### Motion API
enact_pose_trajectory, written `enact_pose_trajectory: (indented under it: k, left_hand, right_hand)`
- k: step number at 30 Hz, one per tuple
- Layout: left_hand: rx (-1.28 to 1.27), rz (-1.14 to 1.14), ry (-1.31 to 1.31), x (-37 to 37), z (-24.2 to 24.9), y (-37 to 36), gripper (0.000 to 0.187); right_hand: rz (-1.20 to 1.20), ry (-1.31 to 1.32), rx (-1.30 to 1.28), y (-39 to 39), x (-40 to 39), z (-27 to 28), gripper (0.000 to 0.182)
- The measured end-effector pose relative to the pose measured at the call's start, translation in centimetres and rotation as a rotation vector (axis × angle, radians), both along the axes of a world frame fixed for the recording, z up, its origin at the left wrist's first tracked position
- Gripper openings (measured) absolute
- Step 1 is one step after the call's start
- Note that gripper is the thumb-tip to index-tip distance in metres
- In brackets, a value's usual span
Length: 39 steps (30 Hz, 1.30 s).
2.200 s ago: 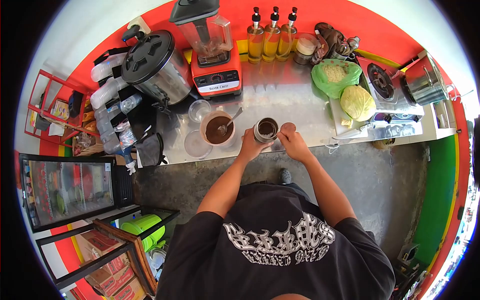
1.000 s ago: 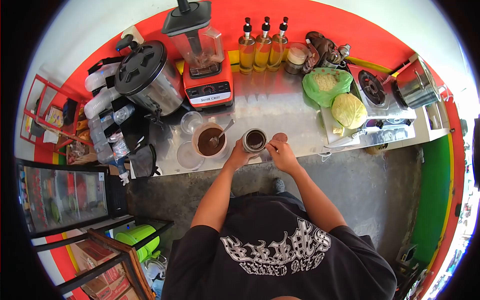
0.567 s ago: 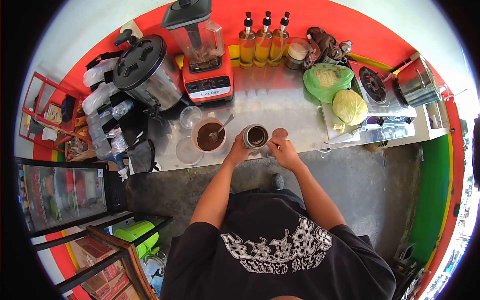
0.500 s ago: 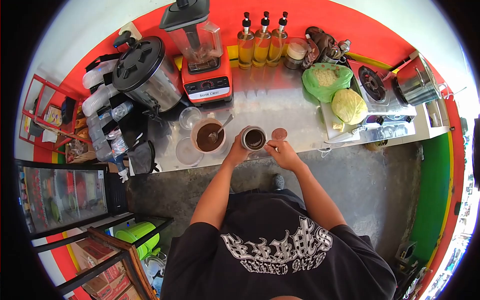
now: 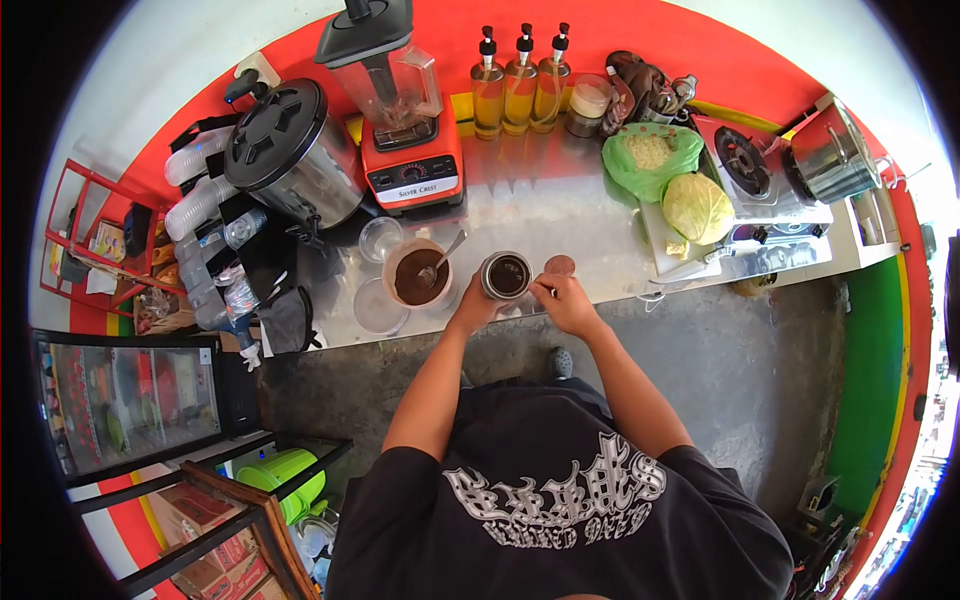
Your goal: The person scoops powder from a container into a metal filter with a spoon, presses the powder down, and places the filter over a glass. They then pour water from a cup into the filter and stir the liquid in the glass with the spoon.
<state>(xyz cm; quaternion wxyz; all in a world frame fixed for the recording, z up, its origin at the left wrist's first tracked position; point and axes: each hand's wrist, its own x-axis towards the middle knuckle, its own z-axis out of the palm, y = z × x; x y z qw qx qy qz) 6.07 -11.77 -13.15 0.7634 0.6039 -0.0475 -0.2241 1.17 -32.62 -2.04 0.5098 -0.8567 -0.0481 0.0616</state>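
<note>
My left hand [image 5: 474, 306] is wrapped around the side of a metal cup [image 5: 489, 287] near the counter's front edge. Its mouth faces up and shows dark contents inside. Close to the cup's right side, my right hand [image 5: 568, 304] is closed with fingertips pinched; I cannot tell what they grip. A small round brownish-pink disc [image 5: 560, 265] shows just beyond those fingers. Left of the cup stands a tub [image 5: 447, 268] of brown powder, with a metal spoon [image 5: 452, 246] resting in it. A clear round lid [image 5: 380, 307] lies beside the tub.
Behind the tub are a clear plastic cup [image 5: 380, 240], a red blender [image 5: 412, 170] and a large steel dispenser [image 5: 330, 185]. Pump bottles [image 5: 519, 100] line the wall. At right are a cabbage [image 5: 698, 210], a green bag [image 5: 640, 170] and a gas stove [image 5: 770, 190].
The view has shifted slightly. Both hands keep nearly the same pose, the left around the cup and the right beside it, and the cup's mouth has turned slightly.
</note>
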Motion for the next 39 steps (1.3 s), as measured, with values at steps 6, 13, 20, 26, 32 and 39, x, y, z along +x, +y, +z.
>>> enact_pose_trajectory:
  k: [6, 13, 20, 26, 32, 39]
  left_hand:
    - [0.09, -0.035, -0.19, 0.5, -1.7, -0.1, 0.046]
    - [-0.104, -0.001, -0.041, -0.2, -1.8, 0.3, 0.067]
    - [0.22, -0.279, -0.109, 0.2, 0.9, 2.0, 0.078]
    - [0.123, -0.225, -0.113, -0.2, 5.1, 1.2, 0.078]
    - [0.063, -0.263, -0.233, 2.1, 12.2, -2.1, 0.071]
    - [0.032, -0.246, -0.39, 2.8, 18.6, -6.0, 0.086]
  right_hand:
    - [0.043, -0.054, 0.026, -0.9, 0.5, -0.8, 0.03]
    - [0.084, -0.019, 0.027, -1.1, 0.8, -1.0, 0.033]
    - [0.001, 0.081, 0.206, -1.5, 0.5, -2.6, 0.04]
    - [-0.051, 0.025, 0.236, -1.5, 0.8, 0.5, 0.042]
    - [-0.148, -0.034, 0.146, -2.0, -0.6, 9.0, 0.04]
    - [-0.288, -0.117, 0.312, -2.6, -1.8, 13.7, 0.045]
